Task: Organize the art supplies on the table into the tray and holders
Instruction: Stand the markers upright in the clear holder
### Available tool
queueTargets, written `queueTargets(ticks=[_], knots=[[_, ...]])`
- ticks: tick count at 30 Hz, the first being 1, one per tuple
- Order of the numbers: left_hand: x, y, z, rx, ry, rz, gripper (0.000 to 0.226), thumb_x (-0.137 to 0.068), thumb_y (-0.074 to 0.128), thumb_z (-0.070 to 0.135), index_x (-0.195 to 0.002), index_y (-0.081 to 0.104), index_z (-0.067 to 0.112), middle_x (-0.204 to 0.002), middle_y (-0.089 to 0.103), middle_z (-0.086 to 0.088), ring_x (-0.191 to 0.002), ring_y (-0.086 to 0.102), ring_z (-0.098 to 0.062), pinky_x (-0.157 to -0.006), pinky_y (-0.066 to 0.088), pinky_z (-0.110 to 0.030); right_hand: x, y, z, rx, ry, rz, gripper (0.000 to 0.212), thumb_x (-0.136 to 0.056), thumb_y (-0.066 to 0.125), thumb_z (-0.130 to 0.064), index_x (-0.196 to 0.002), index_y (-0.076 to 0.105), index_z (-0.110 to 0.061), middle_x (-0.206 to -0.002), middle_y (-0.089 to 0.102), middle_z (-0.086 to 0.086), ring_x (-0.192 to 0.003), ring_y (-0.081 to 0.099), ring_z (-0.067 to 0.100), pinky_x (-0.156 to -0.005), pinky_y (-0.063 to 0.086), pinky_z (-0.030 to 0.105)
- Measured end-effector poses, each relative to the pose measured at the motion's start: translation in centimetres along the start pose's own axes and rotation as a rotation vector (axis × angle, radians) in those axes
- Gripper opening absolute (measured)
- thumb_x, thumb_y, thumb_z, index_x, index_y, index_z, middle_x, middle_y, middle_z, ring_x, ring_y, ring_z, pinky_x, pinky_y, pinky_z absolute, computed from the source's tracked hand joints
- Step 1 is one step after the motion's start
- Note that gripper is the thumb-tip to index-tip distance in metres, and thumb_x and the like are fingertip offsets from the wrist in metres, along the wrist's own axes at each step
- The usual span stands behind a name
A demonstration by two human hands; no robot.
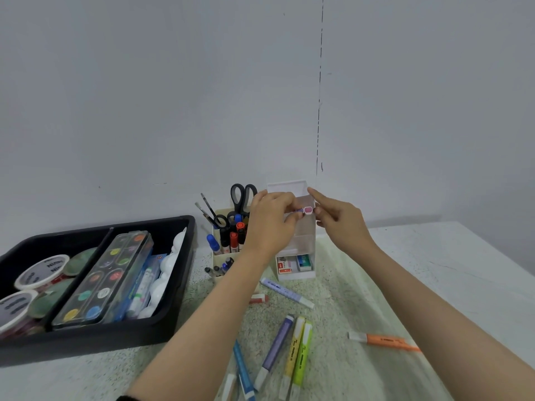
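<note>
Pale grey wall behind, speckled table (434,256) below, and both arms reach forward from the bottom edge, forearms bare and angled in toward each other. The left hand (269,218) is raised, knuckles up, thumb and fingertips pinching a small pink-and-purple piece (307,210). The right hand (338,218) comes in from the other side, its curled fingers on the pink end and its index finger sticking straight up. So the hands are together, both nipping that one piece, held in the air. Just behind the hands is the white drawer holder (301,244), its top edge showing above the fingers. Behind the left hand, a pen holder (221,260) bristles with markers, scissors (243,195) poking out. Well off beyond the left forearm, the black tray (95,340) carries a paint palette (107,273). Between the forearms, loose on the table: a lilac highlighter (286,292), and nearer, purple (275,345), yellow (295,351), green (304,351) and blue (241,366) ones. Under the right forearm, an orange highlighter (382,341).
</note>
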State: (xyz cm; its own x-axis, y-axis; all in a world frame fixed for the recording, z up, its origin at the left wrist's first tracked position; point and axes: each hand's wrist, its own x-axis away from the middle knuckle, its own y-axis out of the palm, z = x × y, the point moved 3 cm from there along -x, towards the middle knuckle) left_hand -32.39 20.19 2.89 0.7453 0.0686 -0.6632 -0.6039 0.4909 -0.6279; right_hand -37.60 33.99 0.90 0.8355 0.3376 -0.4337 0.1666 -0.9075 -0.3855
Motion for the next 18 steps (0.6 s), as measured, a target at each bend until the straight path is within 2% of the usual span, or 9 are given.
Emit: queueTargets(ticks=[5,9,11,15,16,18], knots=[[-0.07,0.43,0.46,0.028,-0.032,-0.023,0.019,-0.087,0.061,0.015,-0.072,0.049,0.014,-0.080,0.068,0.003,-0.081,0.059,-0.015,-0.113,0.014,-0.030,-0.43,-0.25,-0.23,-0.024,0.016,-0.018,0.044,-0.095,0.048,-0.004,-0.123,0.049,-0.039,-0.099,0.071,0.004,-0.091,0.067,0.019,-0.094,0.050,0.036],[0.32,0.77,0.39,0.056,-0.079,0.008,0.010,-0.088,0.059,0.013,-0.090,0.059,0.003,-0.080,0.069,0.000,-0.086,0.061,-0.015,-0.106,-0.001,-0.008,-0.47,-0.35,0.05,-0.028,0.034,-0.056,0.046,-0.096,0.043,-0.005,-0.122,0.050,-0.043,-0.091,0.069,-0.001,-0.087,0.064,0.013,-0.096,0.049,0.039],[0.41,0.78,0.46,0.070,-0.088,0.005,0.010,-0.089,0.058,0.013,-0.092,0.058,0.003,-0.079,0.068,0.000,-0.083,0.061,-0.015,-0.104,-0.004,-0.005,-0.55,-0.43,0.11,-0.033,0.050,-0.075,0.048,-0.095,0.041,-0.004,-0.124,0.051,-0.041,-0.099,0.069,0.000,-0.093,0.064,0.013,-0.098,0.048,0.040],[0.45,0.44,0.62,0.049,-0.051,-0.009,0.010,-0.090,0.057,0.014,-0.082,0.051,0.015,-0.083,0.067,0.008,-0.085,0.060,-0.011,-0.110,0.001,-0.019,-0.50,-0.47,-0.17,-0.027,0.063,-0.115,0.052,-0.094,0.038,0.000,-0.131,0.051,-0.033,-0.113,0.064,-0.007,-0.099,0.062,0.010,-0.098,0.047,0.038],[0.48,0.38,0.77,0.024,-0.036,-0.019,0.014,-0.090,0.057,0.014,-0.080,0.048,0.018,-0.084,0.066,0.008,-0.087,0.059,-0.012,-0.112,0.002,-0.023,-0.35,-0.56,-0.28,-0.005,0.059,-0.122,0.053,-0.094,0.038,0.001,-0.133,0.049,-0.033,-0.115,0.062,-0.008,-0.101,0.061,0.009,-0.097,0.048,0.033],[0.56,0.28,1.12,-0.033,-0.014,-0.019,0.012,-0.090,0.056,0.012,-0.082,0.049,0.018,-0.087,0.063,0.006,-0.092,0.056,-0.014,-0.114,0.005,-0.029,0.01,-0.60,-0.29,0.049,0.055,-0.138,0.056,-0.094,0.037,0.000,-0.138,0.044,-0.033,-0.127,0.059,-0.004,-0.111,0.058,0.009,-0.088,0.045,0.015]])
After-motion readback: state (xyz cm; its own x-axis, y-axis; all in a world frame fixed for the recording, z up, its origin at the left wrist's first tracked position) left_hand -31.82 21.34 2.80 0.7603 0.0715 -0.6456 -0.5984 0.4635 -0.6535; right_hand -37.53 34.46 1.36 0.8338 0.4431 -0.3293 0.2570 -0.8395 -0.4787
